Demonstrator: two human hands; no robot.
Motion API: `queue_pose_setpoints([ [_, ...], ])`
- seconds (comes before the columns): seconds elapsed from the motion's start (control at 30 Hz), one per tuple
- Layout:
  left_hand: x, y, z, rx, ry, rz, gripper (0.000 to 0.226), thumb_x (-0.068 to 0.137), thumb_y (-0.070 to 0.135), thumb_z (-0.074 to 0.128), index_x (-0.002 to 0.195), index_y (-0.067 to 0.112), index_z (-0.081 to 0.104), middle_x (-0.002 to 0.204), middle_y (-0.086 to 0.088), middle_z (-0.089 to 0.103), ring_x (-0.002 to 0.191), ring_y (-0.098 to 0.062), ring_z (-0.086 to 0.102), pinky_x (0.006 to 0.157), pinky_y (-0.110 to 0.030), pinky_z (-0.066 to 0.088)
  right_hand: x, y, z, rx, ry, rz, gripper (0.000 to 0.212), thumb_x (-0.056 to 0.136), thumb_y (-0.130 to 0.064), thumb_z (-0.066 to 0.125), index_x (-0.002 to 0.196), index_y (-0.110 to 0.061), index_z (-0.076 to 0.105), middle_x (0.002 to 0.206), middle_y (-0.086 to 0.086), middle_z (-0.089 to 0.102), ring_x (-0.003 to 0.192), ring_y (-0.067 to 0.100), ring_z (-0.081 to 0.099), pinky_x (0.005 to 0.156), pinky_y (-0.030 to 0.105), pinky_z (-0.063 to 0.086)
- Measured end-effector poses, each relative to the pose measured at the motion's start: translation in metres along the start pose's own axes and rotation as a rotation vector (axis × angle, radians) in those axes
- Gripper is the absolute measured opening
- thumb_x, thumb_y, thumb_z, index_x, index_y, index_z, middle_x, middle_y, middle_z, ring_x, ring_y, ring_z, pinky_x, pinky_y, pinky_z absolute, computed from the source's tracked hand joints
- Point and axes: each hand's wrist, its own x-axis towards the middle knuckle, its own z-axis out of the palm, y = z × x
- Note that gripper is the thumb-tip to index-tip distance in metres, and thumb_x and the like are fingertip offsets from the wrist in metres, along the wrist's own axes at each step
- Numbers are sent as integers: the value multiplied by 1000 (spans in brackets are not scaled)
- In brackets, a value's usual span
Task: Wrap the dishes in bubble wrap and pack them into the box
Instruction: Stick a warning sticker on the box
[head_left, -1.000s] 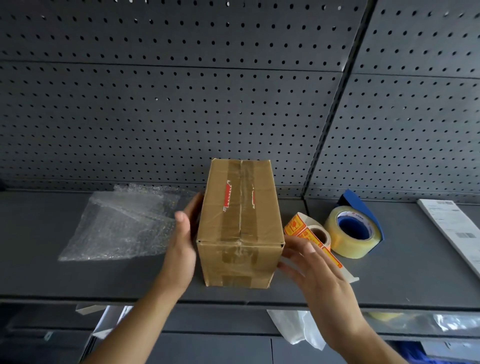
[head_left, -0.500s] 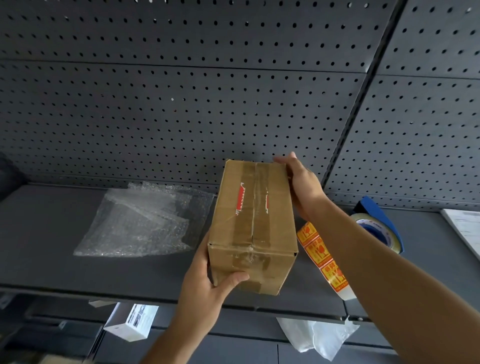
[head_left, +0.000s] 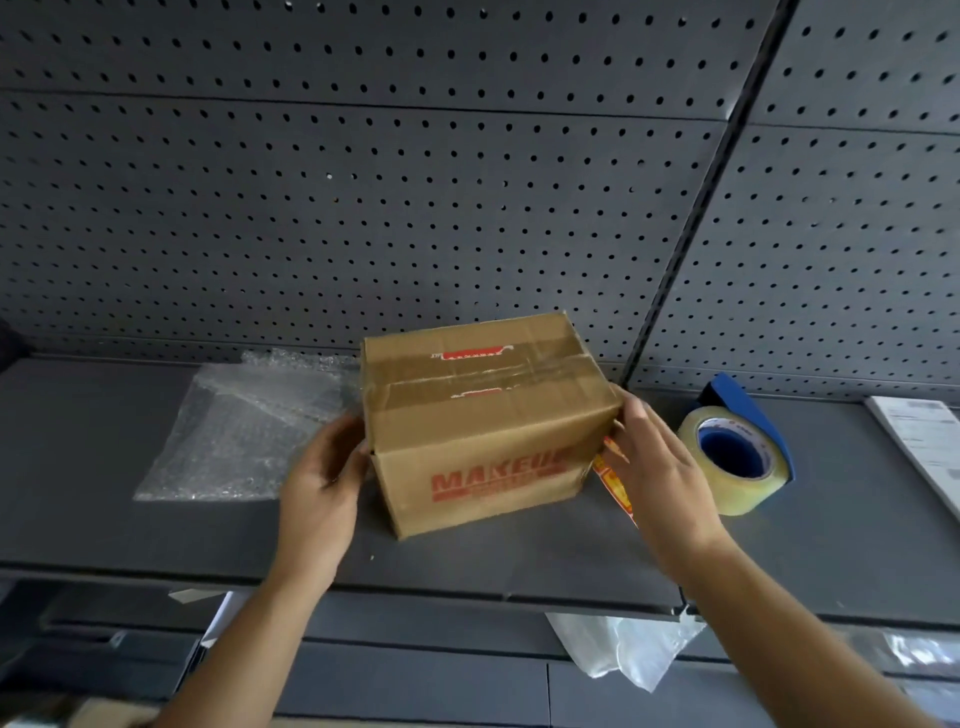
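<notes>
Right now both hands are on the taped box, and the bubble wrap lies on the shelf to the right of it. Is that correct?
Not quite. In the head view the left hand and right hand are on the taped box, but the bubble wrap lies on the shelf to the left of it. What sits to the right is the clear tape roll.
</notes>
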Motion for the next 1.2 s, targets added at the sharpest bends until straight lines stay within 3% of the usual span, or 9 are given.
queue_pose_setpoints([
  [0.07,5,2,6,23,-7,-26,34,101,-1,53,117,25,67,102,25,75,98,8,67,82,-16,52,-14,9,-3,8,-4,-51,33,109,-26,39,125,-34,67,125,-9,70,122,9,62,95,22,53],
  [0.17,5,5,9,-23,-1,-77,34,105,5,47,125,24,67,102,23,75,96,9,67,82,-17,52,-22,20,-9,-36,-36,-126,32,103,-28,47,129,-33,65,132,-4,66,128,16,58,106,34,47],
  [0.27,-2,-1,4,-72,-25,-103,32,110,31,41,134,38,61,128,14,69,122,-6,62,108,-41,47,-18,24,-16,-102,-112,-139,47,99,-30,58,146,-29,48,141,-6,60,134,11,53,114,41,43],
  [0.33,-12,-4,-2,-78,-89,-66,40,106,52,36,139,39,56,137,8,64,131,-14,57,113,-51,42,-12,28,-17,-189,-218,-161,66,97,-26,63,155,-28,31,149,-3,53,139,14,48,113,43,44],
  [0.4,-22,-2,-5,-49,-164,-15,49,102,59,36,145,37,49,141,10,60,134,-12,54,114,-44,42,-8,33,-15,-277,-292,-177,81,97,-20,66,159,-35,16,153,-2,46,142,18,44,112,44,43],
  [0.53,-27,3,-1,22,-257,58,51,103,26,51,153,26,40,135,15,65,126,-7,61,100,-15,48,-1,41,-9,-337,-264,-168,90,97,-15,66,158,-46,8,152,-6,46,142,16,44,113,51,42],
  [0.77,-27,22,-4,144,-94,124,53,94,36,61,146,31,53,117,28,71,109,2,68,87,-9,52,-5,20,-2,-396,-199,-180,74,97,-19,65,158,-30,25,132,-10,64,125,12,60,105,46,51],
  [1.0,-21,64,-8,304,-35,104,30,91,56,60,120,51,67,100,30,74,95,8,69,81,-23,55,-6,-23,-5,-655,-141,-126,51,90,-53,65,137,-54,47,107,-26,72,98,-3,68,88,33,58],
  [1.2,-3,76,-8,448,-82,21,30,90,62,60,109,43,74,88,28,75,82,8,70,78,-28,56,10,-44,-9,-587,-230,79,25,90,-50,68,112,-39,66,98,-11,76,84,7,75,66,30,63],
])
